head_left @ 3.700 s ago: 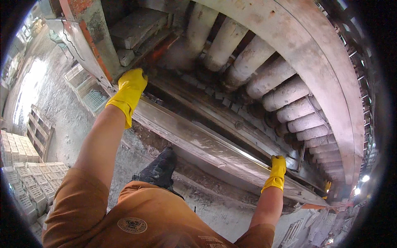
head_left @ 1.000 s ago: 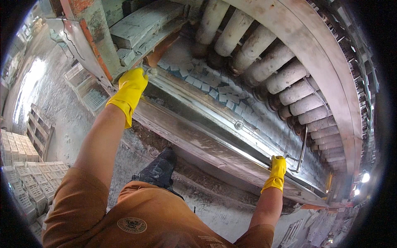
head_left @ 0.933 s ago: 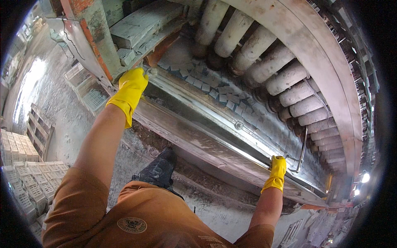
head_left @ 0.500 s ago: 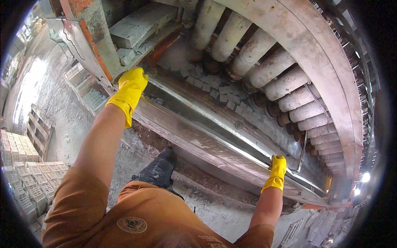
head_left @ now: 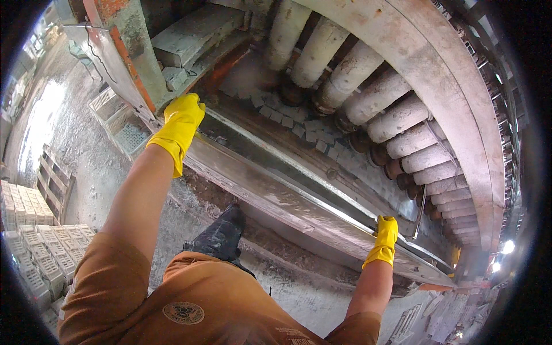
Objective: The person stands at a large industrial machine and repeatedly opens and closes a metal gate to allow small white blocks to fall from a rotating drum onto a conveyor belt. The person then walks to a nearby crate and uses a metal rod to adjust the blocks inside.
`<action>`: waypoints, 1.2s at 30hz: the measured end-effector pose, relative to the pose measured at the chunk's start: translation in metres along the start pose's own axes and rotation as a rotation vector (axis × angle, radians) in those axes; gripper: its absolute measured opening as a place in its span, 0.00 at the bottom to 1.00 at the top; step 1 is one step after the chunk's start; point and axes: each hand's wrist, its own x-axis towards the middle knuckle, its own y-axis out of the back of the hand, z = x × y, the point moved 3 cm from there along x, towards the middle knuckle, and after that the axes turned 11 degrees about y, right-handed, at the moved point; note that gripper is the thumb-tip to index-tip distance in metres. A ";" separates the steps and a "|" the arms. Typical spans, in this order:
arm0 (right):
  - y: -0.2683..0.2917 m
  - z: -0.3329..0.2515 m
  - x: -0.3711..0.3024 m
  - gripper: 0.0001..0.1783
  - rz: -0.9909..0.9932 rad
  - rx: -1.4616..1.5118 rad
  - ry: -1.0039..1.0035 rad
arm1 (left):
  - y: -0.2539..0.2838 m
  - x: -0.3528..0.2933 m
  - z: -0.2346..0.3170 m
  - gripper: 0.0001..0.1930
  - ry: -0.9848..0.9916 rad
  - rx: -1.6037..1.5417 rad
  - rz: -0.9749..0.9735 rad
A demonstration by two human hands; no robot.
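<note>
Left fingers (head_left: 194,104): curled tight in your yellow glove over the top edge of the panel at its far left end, just beside the post; their tips are hidden from you.
Right fingers (head_left: 386,222): bent into a fist on the same edge, well to the right and nearer you; what their tips press on, you cannot see.
Long metal panel (head_left: 282,201): runs slantwise in front of you from far left to near right, under both your hands, its face streaked and worn.
Inner rail (head_left: 287,163): lies just beyond the panel, roughly along it, with a dark gap between the two.
Pale tiles (head_left: 287,122): lie scattered, many tilted, on the far side of that rail.
Thick cylinders (head_left: 352,66): stand in a row beyond the tiles, below a curved beam (head_left: 425,52).
Thin metal rod (head_left: 422,210): rises to the right of your right hand, near it.
Post (head_left: 129,43): stands at your far left, with orange edging; a grey block (head_left: 198,35) sits to its right.
Floor on your left (head_left: 80,138): carries open crates (head_left: 133,137), a slatted pallet (head_left: 56,174) and stacked pale crates (head_left: 57,253) nearest you.
Your leg (head_left: 221,233): reaches toward the panel in dark, dusty trousers.
</note>
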 end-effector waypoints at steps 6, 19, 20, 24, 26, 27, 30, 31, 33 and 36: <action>0.001 -0.004 0.015 0.18 -0.014 -0.127 0.063 | 0.001 0.008 0.004 0.20 -0.001 0.030 -0.021; 0.008 -0.045 0.015 0.22 0.024 -0.276 0.122 | 0.003 0.023 0.019 0.22 0.019 0.057 -0.063; 0.006 -0.036 0.024 0.22 0.040 -0.279 0.122 | 0.001 0.026 0.018 0.22 0.020 0.047 -0.062; 0.001 -0.022 0.047 0.22 0.075 -0.419 0.239 | 0.001 0.027 0.021 0.18 0.014 0.009 -0.002; 0.003 -0.029 0.045 0.23 0.045 -0.437 0.197 | 0.004 0.026 0.024 0.18 0.020 0.015 0.013; 0.002 -0.024 0.049 0.22 0.050 -0.402 0.188 | 0.005 0.026 0.027 0.18 0.021 0.017 0.020; -0.002 -0.032 0.050 0.22 0.063 -0.383 0.220 | 0.000 0.033 0.025 0.18 0.042 0.043 -0.015; -0.002 -0.045 0.043 0.22 0.069 -0.434 0.266 | 0.000 0.033 0.023 0.18 0.033 0.053 0.011; 0.003 -0.042 0.043 0.22 0.086 -0.434 0.287 | -0.006 0.035 0.026 0.18 -0.008 0.057 0.056; -0.001 -0.031 0.054 0.22 0.080 -0.300 0.216 | -0.015 0.041 0.026 0.18 -0.021 0.038 0.093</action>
